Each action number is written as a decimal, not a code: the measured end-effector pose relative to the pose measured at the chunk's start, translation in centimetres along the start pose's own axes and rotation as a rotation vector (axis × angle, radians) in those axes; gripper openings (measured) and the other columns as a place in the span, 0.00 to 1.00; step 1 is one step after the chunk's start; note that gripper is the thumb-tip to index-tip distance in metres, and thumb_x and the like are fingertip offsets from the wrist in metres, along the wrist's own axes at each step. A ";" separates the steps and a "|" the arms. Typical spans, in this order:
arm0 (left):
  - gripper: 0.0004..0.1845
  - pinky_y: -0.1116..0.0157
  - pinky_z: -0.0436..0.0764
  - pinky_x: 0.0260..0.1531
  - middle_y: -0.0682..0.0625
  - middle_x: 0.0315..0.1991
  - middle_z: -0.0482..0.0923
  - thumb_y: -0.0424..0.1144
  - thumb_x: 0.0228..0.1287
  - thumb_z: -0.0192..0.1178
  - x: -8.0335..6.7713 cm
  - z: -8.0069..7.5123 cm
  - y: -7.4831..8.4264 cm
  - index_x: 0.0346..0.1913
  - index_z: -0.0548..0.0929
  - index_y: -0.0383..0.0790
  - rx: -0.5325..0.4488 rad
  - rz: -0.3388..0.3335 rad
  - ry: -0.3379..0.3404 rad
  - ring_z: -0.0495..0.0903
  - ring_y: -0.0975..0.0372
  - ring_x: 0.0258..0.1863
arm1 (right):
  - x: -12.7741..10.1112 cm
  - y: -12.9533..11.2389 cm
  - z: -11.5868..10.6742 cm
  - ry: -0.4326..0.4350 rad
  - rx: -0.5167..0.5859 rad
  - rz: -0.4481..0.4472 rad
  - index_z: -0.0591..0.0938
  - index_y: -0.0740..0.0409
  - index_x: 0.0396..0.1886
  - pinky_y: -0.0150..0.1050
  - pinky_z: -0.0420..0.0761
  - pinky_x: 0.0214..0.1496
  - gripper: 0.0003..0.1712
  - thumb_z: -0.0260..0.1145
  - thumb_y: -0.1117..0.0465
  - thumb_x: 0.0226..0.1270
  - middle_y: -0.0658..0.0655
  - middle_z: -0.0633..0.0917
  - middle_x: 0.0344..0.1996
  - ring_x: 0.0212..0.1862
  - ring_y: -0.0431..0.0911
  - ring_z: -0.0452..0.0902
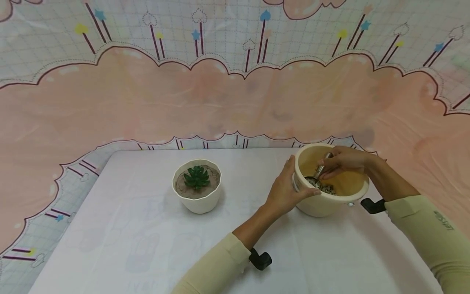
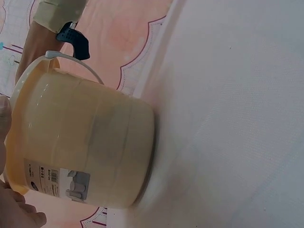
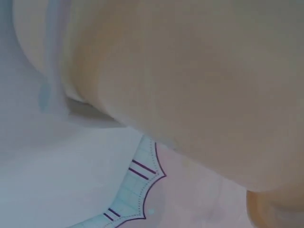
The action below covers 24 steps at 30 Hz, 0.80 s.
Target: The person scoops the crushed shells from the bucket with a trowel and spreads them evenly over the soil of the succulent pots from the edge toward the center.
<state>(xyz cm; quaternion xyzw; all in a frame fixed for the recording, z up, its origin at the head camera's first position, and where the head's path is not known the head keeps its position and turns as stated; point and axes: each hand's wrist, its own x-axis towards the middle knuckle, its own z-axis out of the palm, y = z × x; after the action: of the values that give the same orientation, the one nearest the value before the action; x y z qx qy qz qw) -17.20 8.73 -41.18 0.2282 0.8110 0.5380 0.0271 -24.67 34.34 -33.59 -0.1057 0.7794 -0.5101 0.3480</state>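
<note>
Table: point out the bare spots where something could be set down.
The table is bare left of and in front of the plant pot, and in the strip between it and the left hand. It is crowded on the right, where both hands, the right holding a scoop, work at the bucket.

You are looking at a white table carrying a cream bucket and a white succulent pot, well apart.

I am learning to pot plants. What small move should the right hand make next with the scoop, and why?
Probably lift the scoop out: the right hand holds it down in the gravel inside the bucket, which the left hand steadies, and the plant pot stands apart.
</note>
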 end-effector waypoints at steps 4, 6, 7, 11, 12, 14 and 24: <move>0.63 0.51 0.63 0.75 0.53 0.85 0.46 0.57 0.60 0.78 -0.1 0.0 0.0 0.87 0.44 0.52 0.010 -0.010 -0.002 0.54 0.57 0.81 | 0.0 0.1 0.2 0.015 0.033 0.068 0.75 0.83 0.58 0.55 0.83 0.57 0.19 0.57 0.66 0.84 0.73 0.87 0.47 0.49 0.62 0.88; 0.63 0.51 0.63 0.75 0.53 0.85 0.46 0.57 0.60 0.78 -0.1 0.0 -0.1 0.87 0.44 0.52 0.017 -0.007 -0.001 0.54 0.57 0.81 | -0.2 0.1 0.4 0.037 0.040 0.078 0.75 0.83 0.58 0.55 0.83 0.57 0.18 0.56 0.66 0.84 0.73 0.87 0.46 0.48 0.62 0.89; 0.63 0.51 0.63 0.74 0.53 0.85 0.47 0.57 0.60 0.78 0.0 0.0 -0.1 0.87 0.44 0.52 0.021 -0.005 0.002 0.54 0.57 0.81 | -0.2 0.1 0.4 0.054 0.048 0.085 0.75 0.83 0.58 0.54 0.84 0.56 0.18 0.56 0.67 0.84 0.73 0.87 0.45 0.48 0.61 0.89; 0.63 0.51 0.63 0.75 0.53 0.85 0.47 0.57 0.60 0.78 0.1 0.0 -0.1 0.87 0.44 0.52 0.027 0.000 0.009 0.54 0.57 0.81 | -0.5 0.2 0.9 0.119 0.088 0.114 0.75 0.82 0.57 0.52 0.85 0.55 0.18 0.54 0.67 0.84 0.71 0.88 0.44 0.46 0.59 0.89; 0.63 0.51 0.63 0.75 0.53 0.85 0.47 0.57 0.60 0.78 0.1 0.0 -0.1 0.87 0.44 0.52 0.027 0.001 0.009 0.53 0.57 0.81 | -0.6 0.2 1.1 0.132 0.099 0.120 0.75 0.82 0.57 0.51 0.85 0.54 0.18 0.54 0.67 0.84 0.71 0.88 0.44 0.46 0.59 0.89; 0.64 0.51 0.62 0.75 0.52 0.85 0.46 0.56 0.60 0.78 0.1 0.0 -0.1 0.87 0.44 0.51 0.027 0.000 0.009 0.53 0.57 0.81 | -0.7 0.2 1.3 0.148 0.117 0.128 0.75 0.83 0.57 0.50 0.86 0.54 0.18 0.54 0.67 0.84 0.71 0.88 0.44 0.46 0.59 0.89; 0.63 0.51 0.61 0.75 0.53 0.85 0.46 0.56 0.60 0.78 0.3 -0.2 0.0 0.87 0.45 0.52 0.019 -0.008 0.004 0.51 0.58 0.82 | -1.4 -0.1 1.3 0.139 0.219 0.137 0.79 0.82 0.54 0.48 0.85 0.54 0.18 0.50 0.68 0.86 0.71 0.88 0.44 0.46 0.57 0.90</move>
<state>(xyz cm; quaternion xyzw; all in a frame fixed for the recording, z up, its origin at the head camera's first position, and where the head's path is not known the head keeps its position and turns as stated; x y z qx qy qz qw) -17.54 8.68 -41.03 0.2243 0.8169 0.5308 0.0254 -22.79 34.09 -33.21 0.0219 0.7466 -0.5733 0.3368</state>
